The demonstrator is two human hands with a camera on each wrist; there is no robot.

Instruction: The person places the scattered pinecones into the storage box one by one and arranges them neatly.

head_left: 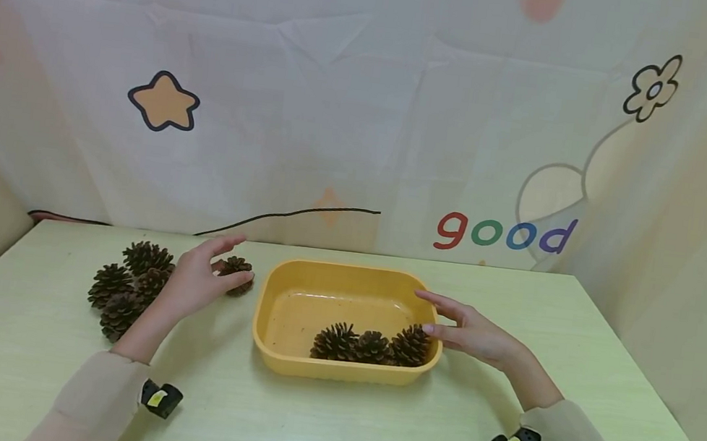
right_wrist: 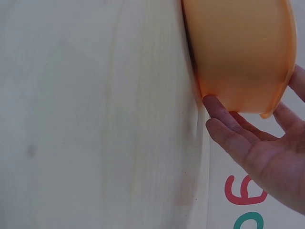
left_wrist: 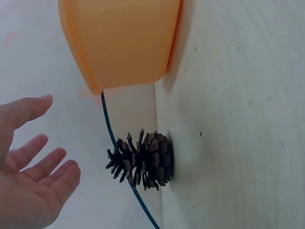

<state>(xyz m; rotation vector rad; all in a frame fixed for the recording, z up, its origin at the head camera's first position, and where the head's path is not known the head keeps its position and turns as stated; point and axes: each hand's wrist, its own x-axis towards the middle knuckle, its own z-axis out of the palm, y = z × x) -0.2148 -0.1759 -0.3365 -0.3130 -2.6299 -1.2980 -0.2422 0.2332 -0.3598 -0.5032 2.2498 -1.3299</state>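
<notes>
A yellow plastic basin (head_left: 336,371) stands on the table, with several pine cones (head_left: 334,342) lying along its near side. My right hand (head_left: 474,334) holds the basin's right end, its thumb over the rim and some fingers against the outer wall, as the right wrist view shows. To the basin's left, a single pine cone (head_left: 236,276) stands on the table. My left hand (head_left: 199,276) is beside that cone with fingers spread; in the left wrist view a gap separates the hand (left_wrist: 38,176) from the cone (left_wrist: 143,160).
At the left of the table (head_left: 329,436) lies a heap of several pine cones (head_left: 129,289), partly behind my left forearm. A printed cloth (head_left: 312,121) hangs along the table's back edge. Each sleeve carries a small black wrist camera (head_left: 161,399).
</notes>
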